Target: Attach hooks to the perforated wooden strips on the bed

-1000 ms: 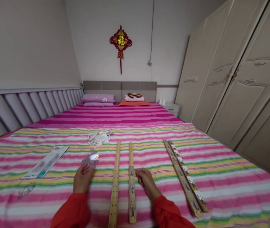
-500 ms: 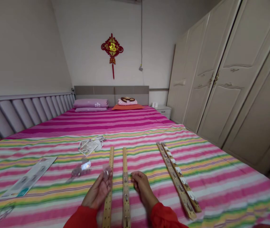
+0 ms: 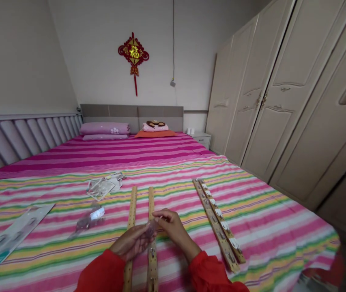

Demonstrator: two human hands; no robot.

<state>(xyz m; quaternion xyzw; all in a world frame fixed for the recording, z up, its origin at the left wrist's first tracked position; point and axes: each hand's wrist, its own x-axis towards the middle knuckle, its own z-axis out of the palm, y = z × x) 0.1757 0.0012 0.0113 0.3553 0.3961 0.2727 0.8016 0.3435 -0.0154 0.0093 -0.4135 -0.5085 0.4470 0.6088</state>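
Item 1: your left hand [image 3: 132, 243] and right hand [image 3: 173, 227], both pinching 1 clear packet [image 3: 151, 228] over the bed [image 3: 54, 162] at 6 o'clock.
Item 2: hooked strips [image 3: 214, 218] at 3 o'clock, a pair, seemingly finished.
Item 3: 2 centre strips [image 3: 151, 198] under your hands; 1 partly hooked, 1 bare, likely outstanding.
Item 4: wrappers [image 3: 101, 187], 10 o'clock.

A striped bed [image 3: 160, 162] fills the room between a cream wardrobe [image 3: 282, 101] and padded wall panels [image 3: 23, 136].
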